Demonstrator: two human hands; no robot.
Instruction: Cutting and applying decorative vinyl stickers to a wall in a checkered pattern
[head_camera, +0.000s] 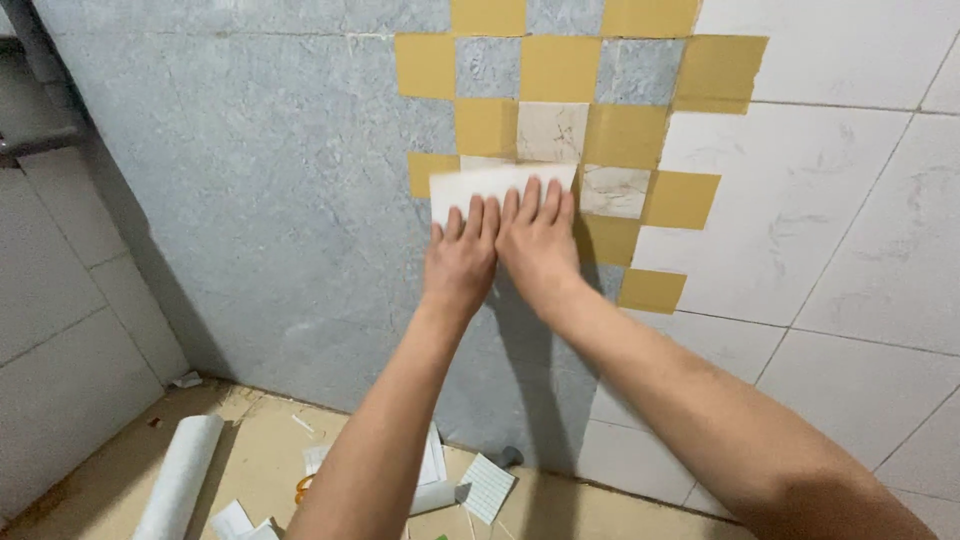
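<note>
A white sticker sheet lies flat against the grey wall, at the lower left edge of a checkerboard of yellow squares and marbled squares. The left hand and right hand press it side by side, fingers spread and flat, gripping nothing. Uneven pressure could likely trap air or set the sheet crooked against its neighbours. On the floor below lie a white roll, paper scraps and orange-handled scissors.
</note>
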